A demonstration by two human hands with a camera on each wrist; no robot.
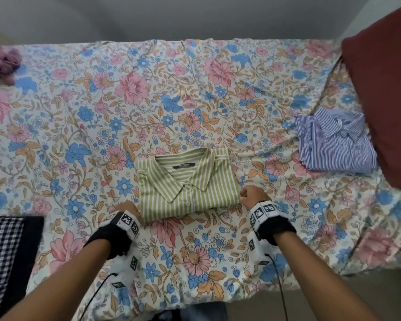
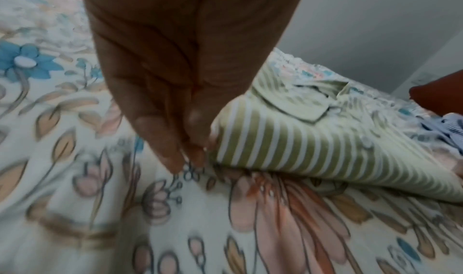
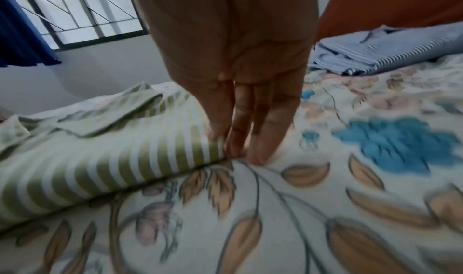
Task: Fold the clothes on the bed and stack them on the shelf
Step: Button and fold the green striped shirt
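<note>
Both hands [image 1: 127, 210] [image 1: 252, 195], fingers straight, seemingly touch the green shirt [image 1: 185, 186] on the floral bedsheet [image 1: 195, 251].

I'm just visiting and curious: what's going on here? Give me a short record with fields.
Setting: floral bedsheet
Item in work: green striped shirt, folded, collar up
Left hand: straight fingers at the shirt's near left corner
Right hand: straight fingers at its near right corner
Also folded: blue striped shirt, beside a dark red pillow
Shelf: not in view
</note>
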